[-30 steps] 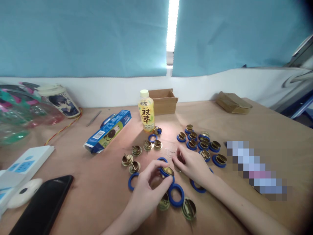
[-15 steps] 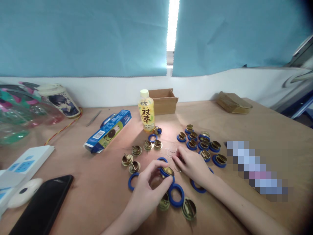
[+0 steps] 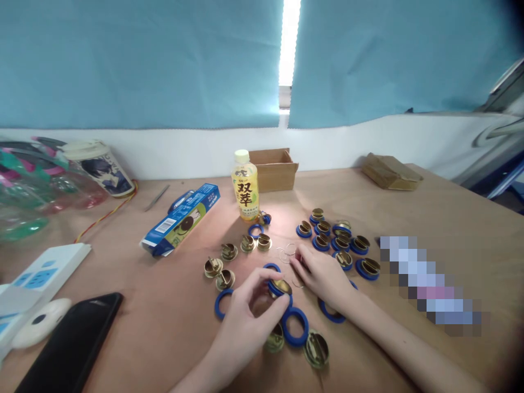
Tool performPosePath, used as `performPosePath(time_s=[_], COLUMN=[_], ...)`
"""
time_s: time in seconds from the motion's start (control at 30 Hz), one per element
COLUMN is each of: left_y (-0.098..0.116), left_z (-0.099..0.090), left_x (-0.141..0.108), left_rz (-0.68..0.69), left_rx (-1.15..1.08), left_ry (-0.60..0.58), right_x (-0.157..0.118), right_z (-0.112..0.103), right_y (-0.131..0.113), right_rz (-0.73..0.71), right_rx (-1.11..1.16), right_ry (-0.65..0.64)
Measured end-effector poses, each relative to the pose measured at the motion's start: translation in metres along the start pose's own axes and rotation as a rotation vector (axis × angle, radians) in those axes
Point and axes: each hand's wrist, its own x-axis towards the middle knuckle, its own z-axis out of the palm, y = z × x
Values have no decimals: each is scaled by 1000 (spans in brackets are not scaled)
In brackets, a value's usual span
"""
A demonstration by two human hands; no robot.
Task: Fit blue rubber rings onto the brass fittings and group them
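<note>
My left hand [image 3: 256, 316] grips a round brass fitting [image 3: 281, 286] seated in a blue ring, between thumb and fingers, low over the table. The fingers of my right hand [image 3: 319, 275] are drawn together, tips down at the tabletop beside thin wire rings [image 3: 282, 254]; what they pinch, if anything, is hidden. Loose blue rings [image 3: 295, 326] lie around both hands, one partly under my right wrist. Bare brass fittings [image 3: 316, 349] sit near my left hand and farther left. Beyond my right hand stand several brass fittings with blue rings [image 3: 341, 241] grouped together.
A yellow drink bottle [image 3: 245, 188] stands before an open cardboard box [image 3: 273, 174]. At left are a blue carton [image 3: 182, 221], a black phone [image 3: 73, 344], a cup [image 3: 106, 169] and clear spray bottles [image 3: 53, 185]. A brown package [image 3: 391, 172] and a pixelated object [image 3: 428, 281] lie at right.
My right hand has shifted very slightly at the wire rings. My left hand and the brass fitting in it have stayed in place.
</note>
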Motion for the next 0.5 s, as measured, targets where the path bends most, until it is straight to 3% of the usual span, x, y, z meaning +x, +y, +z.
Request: performPosePath(time_s=[0.13,0.33,0.5], left_y=[-2,-1,0], left_z=[0,0,0], left_x=[0,-1,0], left_rz=[2,7,-2], left_rx=[-7,-11,-11], left_ry=[-5,-11,-4], right_x=[1,3,3], right_z=[-7,-26,-26], right_y=[0,5,5], right_rz=[3,-60,-51], right_rx=[85,240,252], right_ry=[-35,-189,-207])
